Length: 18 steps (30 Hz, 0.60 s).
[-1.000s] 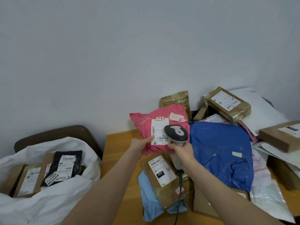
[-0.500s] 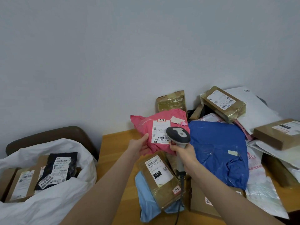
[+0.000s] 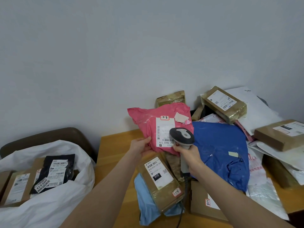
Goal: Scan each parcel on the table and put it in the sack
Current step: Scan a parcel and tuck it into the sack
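Left hand (image 3: 139,146): pinching the pink poly mailer (image 3: 148,124) at its 7 o'clock edge. The thumb is on the front; the fingers are behind it, hidden. The mailer is held up off the table (image 3: 113,155), white label (image 3: 164,129) facing the camera.

Right hand (image 3: 189,153): fingers wrapped round the handle of the barcode scanner (image 3: 181,137). The scanner head overlaps the label's 4 o'clock corner; touching or just in front, can't tell. The cable (image 3: 180,216) drops from the handle toward 6 o'clock.

Around the pink mailer:
- 6 o'clock: brown taped box (image 3: 164,191) with a "010" label, lying tilted on a light blue mailer (image 3: 146,204).
- 3 o'clock: large blue poly mailer (image 3: 218,145), right beside it.
- 5 o'clock, under the right forearm: cardboard box (image 3: 200,201) with a red-inked sticker.
- 12 o'clock: gold-taped parcel (image 3: 171,97) against the wall.
- 2 o'clock: labelled taped box (image 3: 225,104) resting on the pile, with a white mailer (image 3: 256,111) behind it.
- Far 3 o'clock: flat cardboard carton (image 3: 278,137).

White sack (image 3: 49,208): off the table's 9 o'clock edge, mouth open. Inside are a black pouch (image 3: 56,168) with labels and a labelled brown carton (image 3: 18,186), the pouch lying partly over the carton. A brown chair back (image 3: 49,134) is at the sack's 12 o'clock.
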{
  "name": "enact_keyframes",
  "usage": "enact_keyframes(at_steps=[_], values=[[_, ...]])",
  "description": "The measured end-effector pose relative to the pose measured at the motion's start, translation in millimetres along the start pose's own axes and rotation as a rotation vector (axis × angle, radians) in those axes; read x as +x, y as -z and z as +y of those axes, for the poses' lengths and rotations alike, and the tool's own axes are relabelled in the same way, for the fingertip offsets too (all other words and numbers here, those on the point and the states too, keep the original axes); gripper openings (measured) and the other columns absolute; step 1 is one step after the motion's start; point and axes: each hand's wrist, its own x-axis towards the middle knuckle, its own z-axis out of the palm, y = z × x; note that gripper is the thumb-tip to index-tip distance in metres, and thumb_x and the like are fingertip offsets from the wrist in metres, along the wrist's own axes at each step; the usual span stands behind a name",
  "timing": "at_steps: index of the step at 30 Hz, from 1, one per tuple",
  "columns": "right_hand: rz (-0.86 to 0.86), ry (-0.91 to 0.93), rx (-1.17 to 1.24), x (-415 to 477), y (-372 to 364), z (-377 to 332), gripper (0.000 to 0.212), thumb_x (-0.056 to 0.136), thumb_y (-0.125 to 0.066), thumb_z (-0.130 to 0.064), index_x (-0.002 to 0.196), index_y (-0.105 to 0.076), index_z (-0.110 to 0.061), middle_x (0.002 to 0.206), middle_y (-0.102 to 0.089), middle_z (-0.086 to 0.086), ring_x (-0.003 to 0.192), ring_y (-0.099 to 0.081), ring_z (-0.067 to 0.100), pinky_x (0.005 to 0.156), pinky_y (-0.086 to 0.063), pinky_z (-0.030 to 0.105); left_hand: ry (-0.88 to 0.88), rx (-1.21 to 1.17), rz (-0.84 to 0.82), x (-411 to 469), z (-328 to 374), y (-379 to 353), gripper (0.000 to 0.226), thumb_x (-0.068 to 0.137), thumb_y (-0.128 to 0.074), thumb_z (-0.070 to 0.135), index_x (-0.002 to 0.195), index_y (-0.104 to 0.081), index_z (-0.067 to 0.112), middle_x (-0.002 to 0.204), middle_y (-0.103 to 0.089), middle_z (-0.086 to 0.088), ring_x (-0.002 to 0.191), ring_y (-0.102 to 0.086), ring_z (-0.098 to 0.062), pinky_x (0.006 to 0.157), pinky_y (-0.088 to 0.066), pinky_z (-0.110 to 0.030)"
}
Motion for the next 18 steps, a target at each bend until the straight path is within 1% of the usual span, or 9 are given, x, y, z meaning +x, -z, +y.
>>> enact_keyframes(at_steps=[1, 3, 4, 6, 8, 10, 12, 15, 18], values=[[0.002, 0.0, 0.013, -1, 0, 0, 0.04, 0.078, -0.079, -0.017, 0.113, -0.06, -0.01, 0.104, -0.067, 0.007, 0.098, -0.062, 0.023, 0.085, -0.053, 0.038, -0.022, 0.01, 0.027, 2, -1, 1, 0.017, 0.084, -0.07, 0.005, 0.092, -0.057, -0.002, 0.082, -0.068, -0.016, 0.064, -0.07, -0.023, 0.052, -0.059, -0.036], [0.046, 0.011, 0.025, -6, -1, -1, 0.036, 0.079, -0.078, -0.019, 0.109, -0.058, -0.015, 0.097, -0.065, 0.002, 0.092, -0.06, 0.019, 0.083, -0.051, 0.037, -0.057, 0.03, 0.068, 7, -1, 5, 0.012, 0.086, -0.068, 0.005, 0.087, -0.057, 0.002, 0.078, -0.068, -0.013, 0.062, -0.069, -0.021, 0.053, -0.059, -0.034], [0.074, 0.014, 0.011, -10, -1, -1, 0.034, 0.08, -0.077, -0.021, 0.108, -0.058, -0.016, 0.094, -0.063, 0.0, 0.089, -0.06, 0.019, 0.081, -0.05, 0.038, -0.074, 0.034, 0.084, 10, -2, 8, 0.01, 0.087, -0.067, 0.005, 0.086, -0.057, 0.003, 0.078, -0.069, -0.013, 0.064, -0.069, -0.021, 0.056, -0.06, -0.034], [0.075, 0.006, -0.024, -20, 2, 0, 0.027, 0.082, -0.075, -0.024, 0.101, -0.06, -0.013, 0.088, -0.067, 0.004, 0.082, -0.063, 0.02, 0.077, -0.054, 0.04, -0.111, 0.035, 0.111, 16, -3, 16, 0.01, 0.089, -0.064, 0.005, 0.085, -0.056, 0.004, 0.08, -0.069, -0.014, 0.067, -0.069, -0.021, 0.066, -0.06, -0.037], [0.007, -0.032, -0.003, -33, 4, 1, 0.015, 0.084, -0.073, -0.02, 0.085, -0.065, -0.007, 0.07, -0.07, 0.008, 0.06, -0.064, 0.017, 0.059, -0.055, 0.032, -0.151, 0.038, 0.141, 21, -4, 22, 0.013, 0.09, -0.062, 0.004, 0.081, -0.054, 0.006, 0.08, -0.069, -0.013, 0.068, -0.068, -0.021, 0.077, -0.058, -0.041], [-0.059, -0.063, 0.001, -46, 3, 3, 0.016, 0.083, -0.07, -0.012, 0.072, -0.064, -0.003, 0.053, -0.064, 0.007, 0.043, -0.056, 0.015, 0.046, -0.046, 0.026, -0.183, 0.047, 0.173, 23, -5, 25, 0.016, 0.091, -0.062, 0.004, 0.078, -0.053, 0.007, 0.081, -0.067, -0.013, 0.069, -0.067, -0.021, 0.079, -0.057, -0.041], [-0.093, -0.077, -0.021, -58, 0, 3, 0.014, 0.083, -0.068, -0.008, 0.074, -0.064, 0.001, 0.049, -0.061, 0.007, 0.04, -0.053, 0.014, 0.042, -0.043, 0.023, -0.201, 0.05, 0.195, 24, -7, 26, 0.016, 0.091, -0.061, 0.004, 0.077, -0.054, 0.008, 0.084, -0.067, -0.013, 0.072, -0.066, -0.023, 0.079, -0.056, -0.04], [-0.118, -0.093, -0.032, -70, -3, 2, 0.012, 0.085, -0.068, -0.008, 0.084, -0.065, 0.004, 0.052, -0.062, 0.007, 0.041, -0.053, 0.014, 0.042, -0.043, 0.021, -0.212, 0.062, 0.23, 25, -9, 27, 0.015, 0.092, -0.06, 0.005, 0.078, -0.054, 0.008, 0.086, -0.067, -0.014, 0.075, -0.066, -0.024, 0.079, -0.057, -0.04], [-0.134, -0.103, -0.051, -76, -5, -1, 0.011, 0.084, -0.067, -0.006, 0.081, -0.064, 0.004, 0.053, -0.061, 0.009, 0.041, -0.052, 0.014, 0.043, -0.043, 0.022, -0.221, 0.072, 0.258, 25, -10, 29, 0.015, 0.092, -0.06, 0.005, 0.078, -0.055, 0.008, 0.085, -0.067, -0.013, 0.076, -0.066, -0.024, 0.079, -0.057, -0.04]])
